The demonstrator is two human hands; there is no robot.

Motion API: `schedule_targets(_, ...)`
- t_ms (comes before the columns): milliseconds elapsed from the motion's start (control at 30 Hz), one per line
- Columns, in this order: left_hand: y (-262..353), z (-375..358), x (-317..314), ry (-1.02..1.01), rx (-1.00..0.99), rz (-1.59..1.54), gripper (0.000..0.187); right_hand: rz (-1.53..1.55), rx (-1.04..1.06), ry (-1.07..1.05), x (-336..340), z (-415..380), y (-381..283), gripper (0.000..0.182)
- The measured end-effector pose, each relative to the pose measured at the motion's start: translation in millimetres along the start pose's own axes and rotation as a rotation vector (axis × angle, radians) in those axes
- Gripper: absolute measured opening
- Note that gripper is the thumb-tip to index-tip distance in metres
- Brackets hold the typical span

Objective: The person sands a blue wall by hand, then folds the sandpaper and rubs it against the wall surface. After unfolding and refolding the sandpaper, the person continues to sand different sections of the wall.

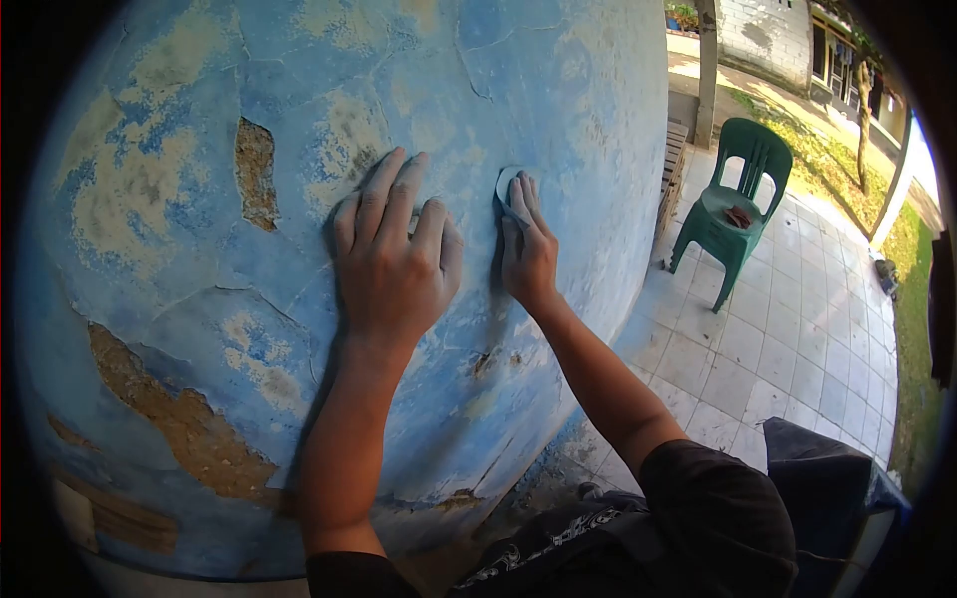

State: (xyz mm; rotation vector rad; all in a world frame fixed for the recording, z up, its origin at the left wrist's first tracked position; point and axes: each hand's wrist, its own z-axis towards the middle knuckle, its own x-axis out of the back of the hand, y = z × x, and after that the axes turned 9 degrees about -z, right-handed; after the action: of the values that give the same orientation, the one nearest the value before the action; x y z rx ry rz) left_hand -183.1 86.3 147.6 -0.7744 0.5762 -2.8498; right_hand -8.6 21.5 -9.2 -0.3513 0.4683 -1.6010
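The left hand (394, 264) lies flat on the blue wall (199, 199), fingers spread, its grip open and holding nothing. Just beside it, the right hand (526, 247) presses a small pale disc (506, 182) against the wall, fingers closed over it. A green chair (738, 204) stands well apart on the tiled floor (788, 339).

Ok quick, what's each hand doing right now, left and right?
Left hand: open, fingers spread, palm flat on the peeling blue wall, holding nothing.
Right hand: fingers pressing a small pale disc against the wall.
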Motion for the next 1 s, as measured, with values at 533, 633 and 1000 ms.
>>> schedule_targets(533,0,-3,5,-0.002,0.029,0.106,0.004,0.094,0.083,0.015,1,20,-55,0.044)
schedule_targets(633,-2,-5,2,-0.003,0.017,0.122,0.003,0.033,0.208,-0.126,12,-12,-8,0.045)
schedule_targets(1000,-1,7,0,0.013,0.015,0.152,0.006,0.092,0.16,-0.181,12,-15,-21,0.049)
